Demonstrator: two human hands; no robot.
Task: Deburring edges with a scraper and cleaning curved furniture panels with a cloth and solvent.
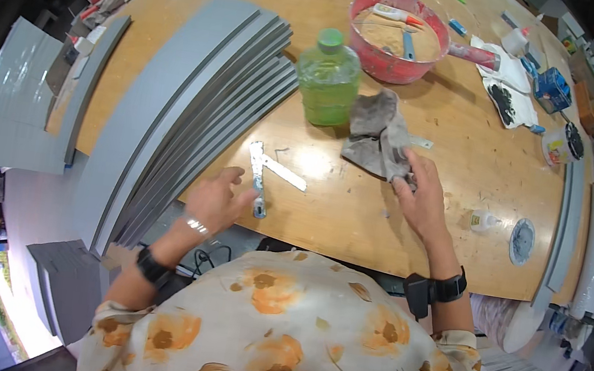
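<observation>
My right hand (422, 199) has its thumb and fingers closed on the near right corner of a crumpled grey rag (373, 139) lying on the wooden table (353, 216). My left hand (219, 201) hovers palm down at the table's front edge, fingers apart and nothing in them. Just right of its fingertips lies a narrow metal tool with a blue-grey end (258, 176), smeared with white. A flat white-smeared strip (285, 172) lies angled against that tool. Behind the rag, on its left, stands a green plastic bottle (328, 87) with liquid inside.
Long grey panels (181, 93) are stacked at left, overhanging the front edge. A red pan (393, 66) of tan powder holds a tube and a blue-handled tool. At right are a small bottle (483, 221), a grey-smeared round lid (522, 242) and a black-stained white cloth (510, 101).
</observation>
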